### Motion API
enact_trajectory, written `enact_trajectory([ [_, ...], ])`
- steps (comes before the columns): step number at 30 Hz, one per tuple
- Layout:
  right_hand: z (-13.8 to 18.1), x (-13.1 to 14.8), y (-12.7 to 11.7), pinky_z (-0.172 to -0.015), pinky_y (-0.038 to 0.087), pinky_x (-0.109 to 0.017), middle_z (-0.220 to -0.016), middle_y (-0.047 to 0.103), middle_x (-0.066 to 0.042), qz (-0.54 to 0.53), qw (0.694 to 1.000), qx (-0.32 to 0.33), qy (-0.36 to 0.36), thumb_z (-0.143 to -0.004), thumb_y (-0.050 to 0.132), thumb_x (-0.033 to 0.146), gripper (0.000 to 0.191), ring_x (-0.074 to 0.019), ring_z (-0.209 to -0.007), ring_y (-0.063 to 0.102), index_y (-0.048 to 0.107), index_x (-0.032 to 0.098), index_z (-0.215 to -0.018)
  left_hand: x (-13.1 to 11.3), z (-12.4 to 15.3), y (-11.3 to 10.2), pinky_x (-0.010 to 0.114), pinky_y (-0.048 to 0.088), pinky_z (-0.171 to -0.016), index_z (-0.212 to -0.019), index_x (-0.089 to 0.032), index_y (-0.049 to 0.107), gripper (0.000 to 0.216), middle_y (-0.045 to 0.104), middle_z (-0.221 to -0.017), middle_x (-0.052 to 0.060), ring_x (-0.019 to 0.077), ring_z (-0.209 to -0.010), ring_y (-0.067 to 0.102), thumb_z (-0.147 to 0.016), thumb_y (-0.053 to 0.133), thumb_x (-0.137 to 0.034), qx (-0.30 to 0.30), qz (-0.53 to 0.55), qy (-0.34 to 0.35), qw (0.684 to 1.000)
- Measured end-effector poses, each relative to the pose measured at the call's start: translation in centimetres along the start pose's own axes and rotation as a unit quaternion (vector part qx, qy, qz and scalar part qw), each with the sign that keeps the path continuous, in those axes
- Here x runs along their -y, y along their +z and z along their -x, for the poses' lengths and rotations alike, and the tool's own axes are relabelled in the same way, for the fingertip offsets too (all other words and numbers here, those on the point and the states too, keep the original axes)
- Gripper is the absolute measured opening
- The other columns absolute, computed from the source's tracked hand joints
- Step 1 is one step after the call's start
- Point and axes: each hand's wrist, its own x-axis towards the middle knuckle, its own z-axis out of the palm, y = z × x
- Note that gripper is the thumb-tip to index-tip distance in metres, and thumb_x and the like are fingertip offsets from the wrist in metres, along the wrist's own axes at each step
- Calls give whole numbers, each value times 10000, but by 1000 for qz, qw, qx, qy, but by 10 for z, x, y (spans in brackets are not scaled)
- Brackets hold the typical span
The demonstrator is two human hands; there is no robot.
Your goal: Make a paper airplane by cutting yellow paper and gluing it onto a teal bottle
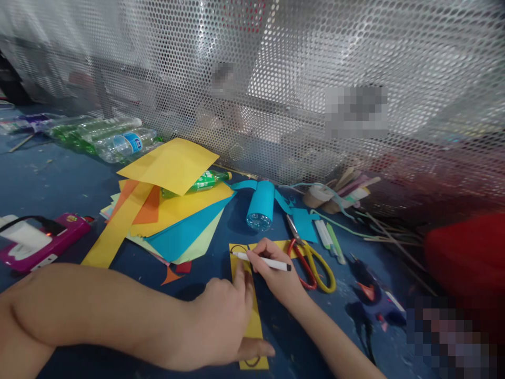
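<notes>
A yellow paper strip lies lengthwise in front of me, with dark curved lines drawn near its far and near ends. My left hand presses on it, fingers stretched out and thumb spread toward the near end. With my right hand I grip a white marker, its tip by the curved line at the strip's far end. Another yellow strip runs behind my right hand toward scissors with red and yellow handles. Beyond stands a plastic bottle wrapped in blue paper.
Coloured paper sheets with a green bottle lie to the left. Clear bottles line the perforated metal screen. A magenta power strip is far left, a glue gun at right. Glue sticks lie behind the scissors.
</notes>
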Motion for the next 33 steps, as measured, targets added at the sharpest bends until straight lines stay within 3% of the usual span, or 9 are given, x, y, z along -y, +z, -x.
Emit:
enact_trajectory([
  [10, 1, 5, 0, -468, 296, -229, -515, 460, 62, 7, 1000, -4, 1, -781, 626, 368, 262, -104, -480, 381, 457, 216, -650, 1, 0, 0, 342, 495, -523, -1415, 22, 271, 982, 321, -1397, 344, 328, -828, 651, -804, 263, -747, 8, 12, 10, 1000],
  [17, 4, 4, -10, -442, 234, -238, -465, 357, 82, 37, 985, -169, -9, -779, 563, 324, 286, -95, -444, 302, 376, 224, -587, 2, 0, -4, 356, 488, -524, -1421, -3, 276, 963, 319, -1411, 320, 314, -780, 652, -805, 276, -743, 43, 23, 7, 999],
  [24, 2, 2, -13, -439, 238, -247, -450, 353, 79, 72, 983, -166, 2, -743, 536, 286, 263, -99, -438, 311, 351, 230, -565, 1, 0, 0, 364, 488, -525, -1415, -3, 295, 969, 329, -1400, 329, 330, -801, 650, -799, 265, -750, 13, 17, 6, 1000],
  [29, 3, 1, -13, -430, 238, -244, -429, 362, 84, 55, 985, -161, 11, -745, 547, 300, 263, -98, -419, 321, 363, 231, -570, 2, 1, -5, 369, 485, -523, -1414, -3, 296, 954, 300, -1421, 316, 312, -765, 649, -807, 280, -738, 41, 25, 7, 999],
  [33, 3, 5, -12, -413, 225, -236, -414, 375, 86, 18, 985, -167, 26, -746, 551, 302, 268, -93, -405, 311, 366, 230, -565, 4, 2, -7, 376, 484, -536, -1402, -10, 327, 931, 330, -1412, 310, 326, -797, 644, -819, 242, -731, 23, 20, 7, 999],
])
